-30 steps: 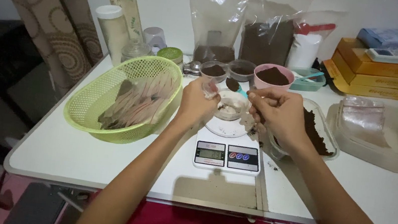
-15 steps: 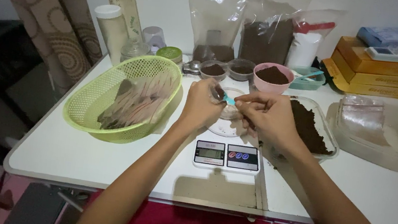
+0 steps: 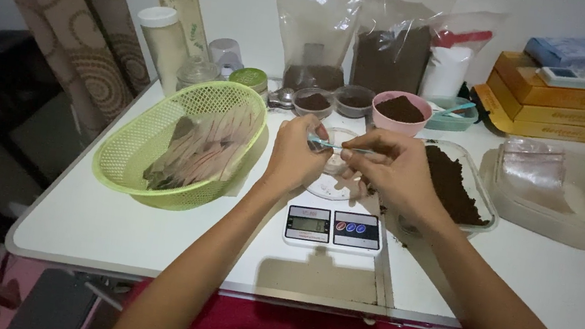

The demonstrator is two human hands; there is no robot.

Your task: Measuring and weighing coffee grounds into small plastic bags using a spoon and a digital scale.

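Observation:
My left hand (image 3: 295, 155) pinches a small clear sachet (image 3: 317, 135) above the white kitchen scale (image 3: 334, 222). My right hand (image 3: 390, 170) holds a small teal spoon (image 3: 330, 145), its bowl pushed sideways into the sachet's mouth. Under both hands, a clear cup (image 3: 337, 164) stands on the scale's round plate. A clear tray of dark brown powder (image 3: 462, 187) lies just right of my right hand.
A green basket of filled sachets (image 3: 187, 145) sits at the left. Behind the scale are a pink bowl of powder (image 3: 401, 113), small clear cups, zip bags of powder (image 3: 395, 45) and jars. Yellow boxes (image 3: 560, 108) and a lidded clear box (image 3: 557, 191) stand at the right.
The spoon, loaded with dark powder, came down from above the cup and swung left into the sachet. Both hands drew closer together over the scale.

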